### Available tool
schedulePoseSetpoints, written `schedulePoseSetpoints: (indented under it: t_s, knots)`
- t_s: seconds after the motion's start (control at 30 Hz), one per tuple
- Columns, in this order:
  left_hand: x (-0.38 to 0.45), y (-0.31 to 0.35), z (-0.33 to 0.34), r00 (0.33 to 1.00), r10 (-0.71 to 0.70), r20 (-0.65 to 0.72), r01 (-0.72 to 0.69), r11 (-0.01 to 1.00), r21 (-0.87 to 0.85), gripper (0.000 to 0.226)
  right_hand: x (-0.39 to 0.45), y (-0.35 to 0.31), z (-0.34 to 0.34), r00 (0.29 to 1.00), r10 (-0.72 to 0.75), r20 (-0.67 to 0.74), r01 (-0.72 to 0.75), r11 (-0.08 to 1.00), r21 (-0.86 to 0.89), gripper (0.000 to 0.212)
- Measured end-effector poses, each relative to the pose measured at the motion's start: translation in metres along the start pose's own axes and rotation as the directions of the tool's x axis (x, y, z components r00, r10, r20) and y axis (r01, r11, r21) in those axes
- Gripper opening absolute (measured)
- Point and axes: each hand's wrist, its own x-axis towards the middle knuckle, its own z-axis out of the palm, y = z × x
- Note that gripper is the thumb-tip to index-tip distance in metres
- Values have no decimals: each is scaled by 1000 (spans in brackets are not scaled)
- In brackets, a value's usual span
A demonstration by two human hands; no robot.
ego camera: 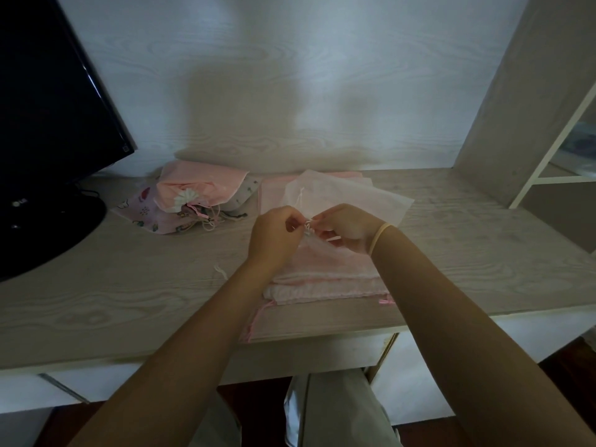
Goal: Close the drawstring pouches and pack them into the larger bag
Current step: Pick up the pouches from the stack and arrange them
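- Fingers of my left hand (274, 235) and right hand (346, 227) pinch the white cord (306, 223) of the sheer pouch (342, 196), held over the pink stack (325, 275).
- Uneven pulling could jam the mouth half-closed.
- Thin cord might slip free.

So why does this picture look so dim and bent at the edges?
Head view: dim light, a soft shadow on the wall; the wide lens bows the desk edge and shelf; the hands and cord are slightly soft; the monitor is nearly black.
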Motion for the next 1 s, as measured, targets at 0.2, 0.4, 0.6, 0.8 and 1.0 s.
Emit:
schedulePoseSetpoints:
  t_s: [0.2,0.4,0.6,0.8,1.0]
  knots:
    - [-1,-1,1,1000,-13,19,13,999,-39,15,4,2,1,1000,0,-11,1,998,62,21]
    - [2,0,2,1000,-11,9,11,1000,28,17,7,6,1,999,-30,-36,32,998,58,18]
    - [3,-1,-1,999,-28,33,27,999,37,10,7,7,-5,997,-20,-71,25,997,72,12]
    - [3,2,-7,948,-269,169,308,908,-282,14,12,10,-4,976,-63,-209,68,997,19,13]
    - [2,-4,-10,880,-346,326,449,829,-333,25,13,11,3,971,-74,-226,86,995,46,18]
